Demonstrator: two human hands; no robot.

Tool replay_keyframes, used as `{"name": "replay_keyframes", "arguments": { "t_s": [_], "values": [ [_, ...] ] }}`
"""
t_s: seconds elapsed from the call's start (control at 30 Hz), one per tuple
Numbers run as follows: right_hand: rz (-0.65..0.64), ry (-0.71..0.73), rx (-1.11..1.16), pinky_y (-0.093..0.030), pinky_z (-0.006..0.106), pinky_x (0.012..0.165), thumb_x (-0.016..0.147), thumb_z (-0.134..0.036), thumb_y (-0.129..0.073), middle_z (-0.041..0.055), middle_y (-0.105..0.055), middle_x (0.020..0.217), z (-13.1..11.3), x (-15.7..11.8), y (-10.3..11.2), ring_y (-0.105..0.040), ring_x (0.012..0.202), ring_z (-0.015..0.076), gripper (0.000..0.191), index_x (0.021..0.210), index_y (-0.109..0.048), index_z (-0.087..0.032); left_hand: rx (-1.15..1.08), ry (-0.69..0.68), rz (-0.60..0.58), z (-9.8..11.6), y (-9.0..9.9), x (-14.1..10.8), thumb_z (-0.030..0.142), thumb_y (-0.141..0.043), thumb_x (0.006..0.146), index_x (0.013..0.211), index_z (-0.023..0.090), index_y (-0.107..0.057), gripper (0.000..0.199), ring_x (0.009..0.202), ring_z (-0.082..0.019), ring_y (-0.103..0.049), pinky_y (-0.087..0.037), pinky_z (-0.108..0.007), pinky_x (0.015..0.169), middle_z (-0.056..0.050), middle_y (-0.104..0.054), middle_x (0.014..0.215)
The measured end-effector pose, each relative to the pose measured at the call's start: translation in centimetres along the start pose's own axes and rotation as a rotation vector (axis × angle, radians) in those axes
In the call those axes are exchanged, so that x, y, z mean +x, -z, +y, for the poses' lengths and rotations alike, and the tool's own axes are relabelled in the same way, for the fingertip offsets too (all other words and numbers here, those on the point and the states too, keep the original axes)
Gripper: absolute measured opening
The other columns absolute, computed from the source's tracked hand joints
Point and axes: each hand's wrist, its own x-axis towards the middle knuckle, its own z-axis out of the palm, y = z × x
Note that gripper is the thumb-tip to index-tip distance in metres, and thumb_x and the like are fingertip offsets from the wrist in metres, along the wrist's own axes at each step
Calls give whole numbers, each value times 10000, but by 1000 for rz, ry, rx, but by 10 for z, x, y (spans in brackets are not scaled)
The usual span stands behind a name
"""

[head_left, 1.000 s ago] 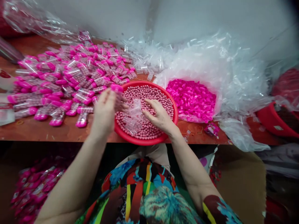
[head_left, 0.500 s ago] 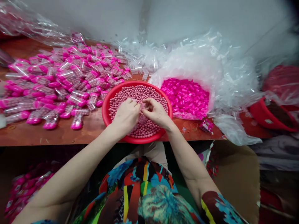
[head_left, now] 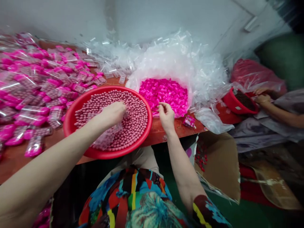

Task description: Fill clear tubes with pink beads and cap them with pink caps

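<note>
A round red basin holds many small pink beads, with several small clear plastic cases lying on them. Over the beads is my left hand, its fingers closed on a small clear plastic case that is mostly hidden behind them. My right hand is at the near edge of a heap of bright pink plastic caps in an opened clear bag. Its thumb and forefinger are curved and look slightly apart, with nothing visible between them.
Bead-filled cases with pink caps are heaped on the left of the brown table. Empty clear cases lie behind the basin. A cardboard box stands below right. Another person's hands are near a smaller red basin.
My hands have parted: the right has moved from over the basin to the pink caps, while the left stays above the beads. The view has turned right, bringing another person's arms in.
</note>
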Motion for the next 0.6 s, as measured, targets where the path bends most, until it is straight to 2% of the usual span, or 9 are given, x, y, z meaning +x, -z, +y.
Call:
{"name": "replay_keyframes", "arguments": {
  "t_s": [0.03, 0.1, 0.17, 0.23, 0.3, 0.4, 0.5, 0.6],
  "values": [
    [39, -48, -130, -569, 380, 948, 981, -353, -489, 128, -757, 1085, 15, 11, 8, -706, 980, 232, 347, 1147, -710, -144, -30, -5, -22, 2, -7, 3, 46, -544, 775, 870, 124, -732, 224, 903, -275, -685, -509, -331, 820, -164, -712, 971],
    [16, -116, -311, -547, 407, 999, 946, -272, -481, 146, -766, 1072, 42, 31, 15, -701, 1021, 253, 322, 1087, -733, -129, -137, -18, -6, 7, -20, 9, 60, -578, 705, 806, 151, -720, 197, 878, -267, -678, -512, -324, 796, -144, -711, 964],
    [-43, -144, -390, -521, 453, 1045, 914, -244, -520, 162, -766, 1058, 61, 45, 10, -692, 1055, 278, 273, 1013, -746, -128, -300, -11, 10, 9, -30, 13, 87, -598, 640, 719, 179, -690, 151, 801, -251, -659, -505, -315, 741, -94, -699, 842],
    [-74, -159, -434, -490, 513, 1078, 895, -257, -572, 188, -752, 1061, 70, 52, -1, -675, 1092, 309, 230, 966, -743, -122, -545, 49, -8, 9, -35, 13, 134, -627, 624, 700, 194, -681, 111, 717, -231, -632, -482, -300, 669, -38, -667, 709],
    [-79, -174, -475, -452, 566, 1105, 890, -267, -590, 210, -732, 1082, 72, 54, -13, -650, 1139, 331, 218, 962, -729, -115, -860, 102, -41, 8, -33, 9, 209, -695, 643, 763, 191, -718, 123, 700, -213, -630, -473, -281, 639, -10, -682, 703],
    [-73, -170, -486, -426, 589, 1116, 884, -267, -589, 203, -714, 1096, 69, 51, -19, -625, 1162, 331, 204, 968, -708, -124, -1250, 106, -72, 7, -22, -4, 343, -838, 643, 856, 175, -771, 280, 805, -214, -675, -520, -279, 722, -27, -751, 840],
    [-73, -137, -447, -477, 530, 1062, 868, -317, -629, 154, -714, 1046, 65, 49, -12, -635, 1079, 296, 190, 938, -684, -149, -1411, 117, -68, 5, -7, -23, 399, -902, 665, 927, 175, -806, 357, 942, -242, -704, -552, -327, 870, -70, -785, 956],
    [-21, -135, -244, -543, 414, 905, 823, -385, -717, 64, -691, 888, 53, 47, -4, -644, 874, 224, 232, 894, -640, -177, -1537, 115, -63, 7, 4, -44, 418, -870, 770, 946, 158, -810, 319, 1003, -253, -712, -557, -366, 943, -116, -787, 1027]
  ]
}}
